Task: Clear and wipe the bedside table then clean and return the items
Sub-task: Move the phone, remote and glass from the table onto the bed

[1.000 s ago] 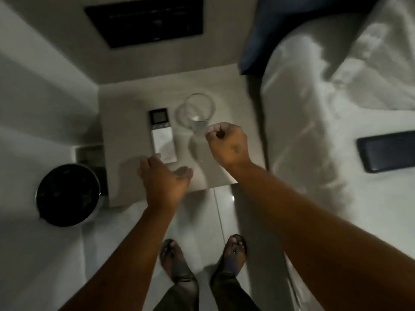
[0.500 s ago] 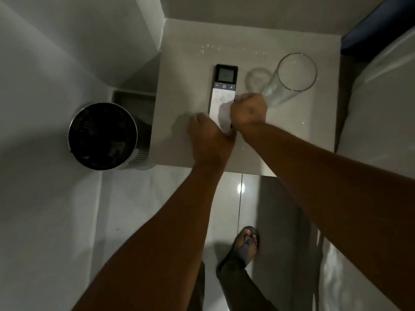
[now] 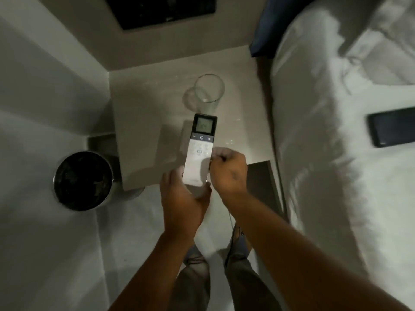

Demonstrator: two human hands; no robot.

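Observation:
A white remote control [image 3: 200,149] with a dark screen end is lifted off the beige bedside table [image 3: 143,131]. My left hand [image 3: 183,199] cups its lower end from beneath, and my right hand [image 3: 229,173] pinches its right edge. An empty clear drinking glass [image 3: 208,92] stands upright on the table just beyond the remote's screen. Small droplets or specks dot the tabletop near the glass.
A round black waste bin [image 3: 82,180] sits on the floor left of the table. The bed with white sheets [image 3: 336,176] fills the right side, a dark phone [image 3: 393,129] lying on it. A dark panel [image 3: 161,10] hangs on the wall behind. My feet stand below.
The remote lay flat on the table a second ago. Both hands closed on its near end and have raised it toward me, off the tabletop. The glass stayed put.

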